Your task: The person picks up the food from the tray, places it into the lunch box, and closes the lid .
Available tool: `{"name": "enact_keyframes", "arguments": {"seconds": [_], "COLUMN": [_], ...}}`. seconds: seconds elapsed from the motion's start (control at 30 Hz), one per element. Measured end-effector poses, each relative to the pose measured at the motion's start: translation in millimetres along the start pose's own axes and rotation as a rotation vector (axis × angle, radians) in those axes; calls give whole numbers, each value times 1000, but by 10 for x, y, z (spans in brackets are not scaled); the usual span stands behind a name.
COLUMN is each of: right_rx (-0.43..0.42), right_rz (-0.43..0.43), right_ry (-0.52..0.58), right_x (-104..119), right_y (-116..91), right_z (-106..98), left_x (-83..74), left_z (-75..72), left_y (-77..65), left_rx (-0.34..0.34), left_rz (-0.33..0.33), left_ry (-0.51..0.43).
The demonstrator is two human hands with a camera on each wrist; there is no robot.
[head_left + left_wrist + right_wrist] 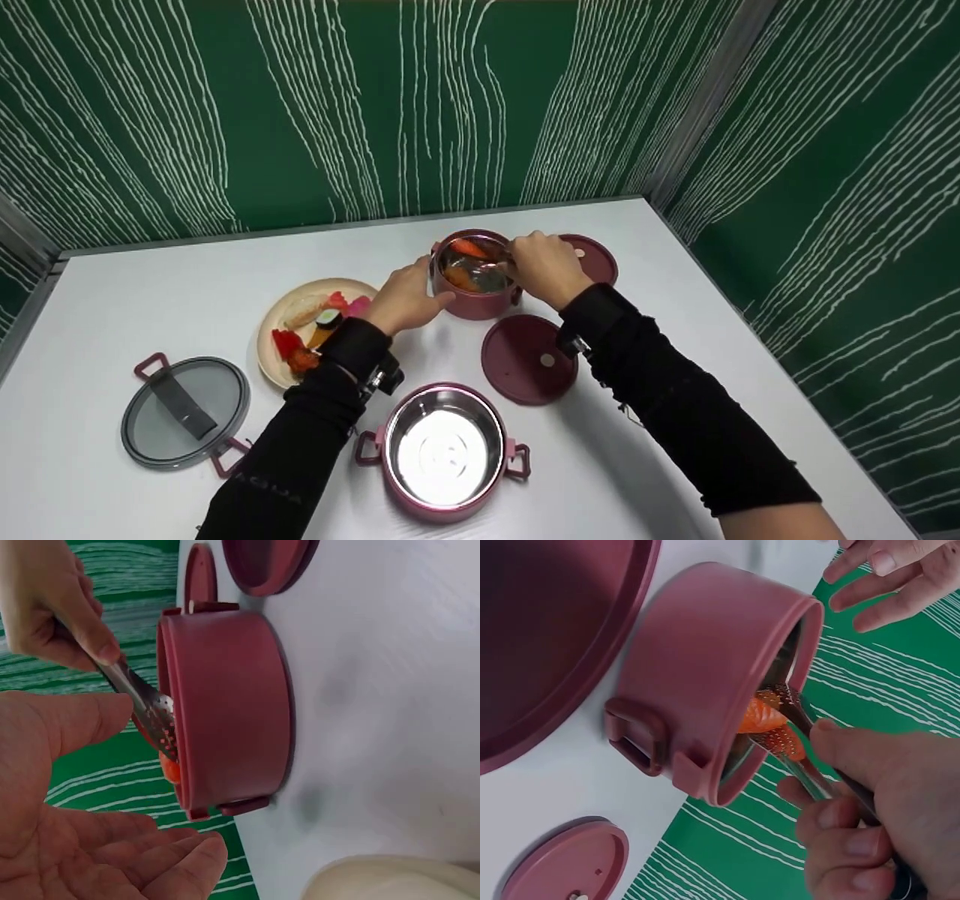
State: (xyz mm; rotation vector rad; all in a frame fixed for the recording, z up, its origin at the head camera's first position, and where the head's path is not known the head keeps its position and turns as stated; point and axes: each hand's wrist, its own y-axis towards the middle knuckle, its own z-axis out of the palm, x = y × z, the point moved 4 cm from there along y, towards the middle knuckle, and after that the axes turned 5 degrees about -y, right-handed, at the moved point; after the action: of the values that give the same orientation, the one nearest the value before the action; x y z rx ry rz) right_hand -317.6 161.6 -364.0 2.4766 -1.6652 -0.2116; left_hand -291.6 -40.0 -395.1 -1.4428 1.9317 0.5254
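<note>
My right hand [885, 817] grips metal tongs [810, 776], their perforated tips pinching an orange food piece [761, 716] at the mouth of a small dark-pink pot [477, 301]. More orange-brown food [459, 277] lies inside that pot, seen from the head view. Beside the pot's left side, my left hand [411, 296] is held with fingers spread and nothing in its grasp; in the left wrist view its thumb and fingers [150, 862] stand apart from the pot wall. Whether its fingertips touch the rim cannot be told from the head view.
A beige plate [268, 337] with sushi and other food pieces lies left, partly behind my left wrist. A larger pink pot [442, 510] with bare steel inside stands in front. Two dark-red lids [525, 367] lie to the right, a glass lid [187, 412] at the left. Green walls border the table.
</note>
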Motion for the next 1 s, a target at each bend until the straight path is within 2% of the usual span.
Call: {"name": "enact_keyframes", "arguments": {"seconds": [0.13,0.27,0.53,1.0], "right_rx": [47,55,60,150], "right_rz": [15,30,17,35], "right_ry": [-10,-17,-46,43], "right_x": [10,18,45,-3], "right_y": [-9,-14,-9,-1], "right_z": [42,41,28,31], "left_x": [1,-23,-26,-10], "left_z": [72,111,157,180], "left_y": [24,31,43,40], "left_rx": [18,28,50,73], "left_rz": [27,38,-17,-55], "left_ry": [-5,-2,15,24]}}
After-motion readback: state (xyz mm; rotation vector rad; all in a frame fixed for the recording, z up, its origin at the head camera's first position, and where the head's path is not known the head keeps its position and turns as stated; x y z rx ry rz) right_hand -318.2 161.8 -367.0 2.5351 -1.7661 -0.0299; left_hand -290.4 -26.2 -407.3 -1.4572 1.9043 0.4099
